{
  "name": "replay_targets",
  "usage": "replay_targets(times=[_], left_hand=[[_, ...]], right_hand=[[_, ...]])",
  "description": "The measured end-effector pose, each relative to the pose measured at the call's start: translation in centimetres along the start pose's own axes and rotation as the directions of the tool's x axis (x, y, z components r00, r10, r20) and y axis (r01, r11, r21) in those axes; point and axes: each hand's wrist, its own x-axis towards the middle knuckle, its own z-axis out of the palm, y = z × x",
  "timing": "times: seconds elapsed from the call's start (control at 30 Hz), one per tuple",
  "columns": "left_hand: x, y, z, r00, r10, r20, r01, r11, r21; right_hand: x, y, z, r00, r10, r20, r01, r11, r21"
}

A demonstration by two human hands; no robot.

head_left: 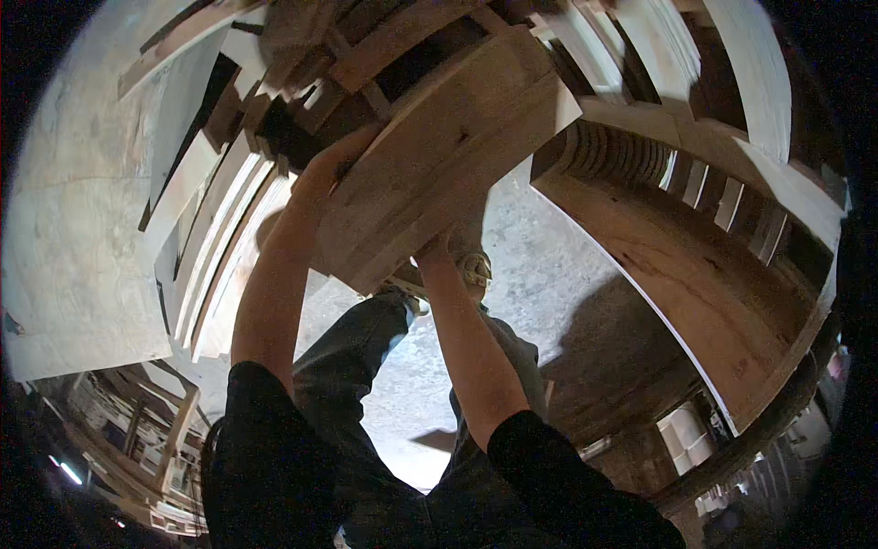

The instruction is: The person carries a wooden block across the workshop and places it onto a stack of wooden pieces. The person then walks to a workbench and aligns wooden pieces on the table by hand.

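Observation:
A wide brown wooden board [448, 137] with a dark knot is held up in front of me, tilted, its right end raised toward the far side. My left hand [347, 157] grips its left long edge, the fingers partly hidden behind the wood. Under the near long edge is my right hand [437, 245]; its fingers go out of sight beneath the board, closed on it as far as I can see. Both forearms reach up from black sleeves. Below the board, my legs and a shoe [476, 270] show on the grey floor.
Pale planks [215, 256] lean in a stack at the left, beside a large plywood sheet [87, 229]. At the right stands a wooden panel [695, 284] with a slatted frame behind it. More loose timber [402, 46] lies beyond the board. The concrete floor [540, 238] is between.

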Motion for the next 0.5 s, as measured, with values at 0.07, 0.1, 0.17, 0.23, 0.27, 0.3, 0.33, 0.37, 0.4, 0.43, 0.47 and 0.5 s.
replay_targets(times=[0.07,0.1,0.17,0.23,0.27,0.3,0.33,0.37,0.4,0.43,0.47,0.5], left_hand=[[0.3,0.4,-0.3,0.989,-0.035,0.144,0.03,0.999,0.039],[0.7,-0.5,-1.0,0.99,-0.042,0.136,0.035,0.998,0.054],[0.8,-2.1,-0.9,0.973,0.188,0.131,-0.222,0.913,0.342],[0.7,-2.6,-0.3,0.979,0.159,0.128,-0.194,0.919,0.343],[0.7,-2.3,0.3,0.981,0.14,0.131,-0.178,0.923,0.341],[0.8,-1.8,0.8,0.984,0.122,0.133,-0.161,0.926,0.34],[0.5,-1.5,0.9,0.986,0.103,0.134,-0.144,0.929,0.34],[0.4,-1.0,1.1,0.987,0.089,0.133,-0.13,0.931,0.342],[0.5,-0.3,1.4,0.988,0.076,0.132,-0.117,0.932,0.343],[0.3,0.3,1.6,0.989,0.063,0.131,-0.104,0.933,0.343],[0.0,0.8,1.6,0.99,0.054,0.131,-0.097,0.934,0.343],[-0.5,1.1,1.6,0.99,0.05,0.135,-0.094,0.935,0.343]], right_hand=[[-0.4,0.0,-0.3,1.0,0.008,-0.007,-0.008,1.0,0.014],[-0.7,0.3,-0.2,1.0,0.019,-0.007,-0.019,1.0,0.021],[-1.4,0.3,-0.5,0.999,0.035,-0.015,-0.034,0.999,0.022],[-2.1,0.1,-1.2,0.998,0.048,-0.029,-0.048,0.999,0.013],[-2.3,0.0,-1.3,0.998,0.047,-0.034,-0.047,0.999,0.009],[-2.5,-0.1,-1.4,0.998,0.047,-0.039,-0.046,0.999,0.006],[-2.7,-0.1,-1.4,0.998,0.047,-0.042,-0.047,0.999,0.003],[-2.7,-0.2,-1.2,0.998,0.046,-0.041,-0.046,0.999,0.0],[-2.7,-0.2,-0.9,0.998,0.045,-0.04,-0.046,0.999,-0.003],[-2.7,-0.4,-0.7,0.998,0.044,-0.038,-0.044,0.999,-0.007],[-2.5,-0.7,-0.3,0.999,0.039,-0.034,-0.039,0.999,-0.012],[-2.1,-1.3,0.1,0.999,0.027,-0.028,-0.028,0.999,-0.018]])
